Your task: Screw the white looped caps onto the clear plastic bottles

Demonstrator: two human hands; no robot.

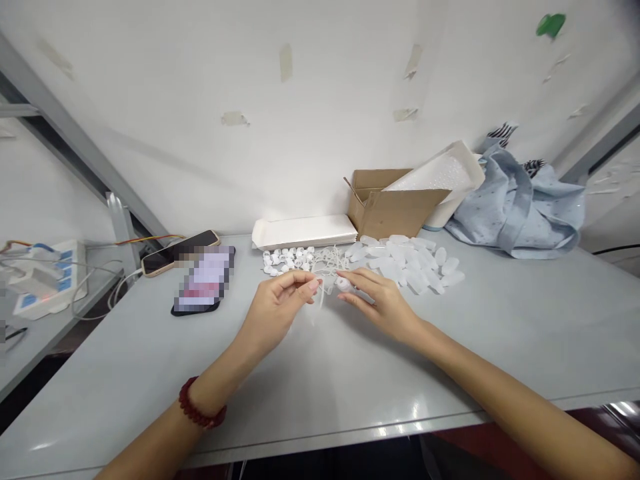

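My left hand (280, 303), with a red bead bracelet on its wrist, pinches a thin white cord (321, 293) between thumb and fingertips. Facing it, my right hand (377, 299) grips a small round white plastic piece (344, 285) between thumb and index finger. The two hands are close together but apart, over the grey table. Just behind them lie a tangle of white cords (333, 257), a pile of small white plastic pieces (280, 259) and a heap of translucent oval pieces (410, 260). The cord's lower end is blurred.
A stack of white envelopes (305, 231) and an open cardboard box (400, 212) stand by the wall. A light blue cloth bag (520, 207) is at the back right. Two phones, one lit (204, 280) and one dark (183, 250), lie left; a power strip (53, 280) sits beyond.
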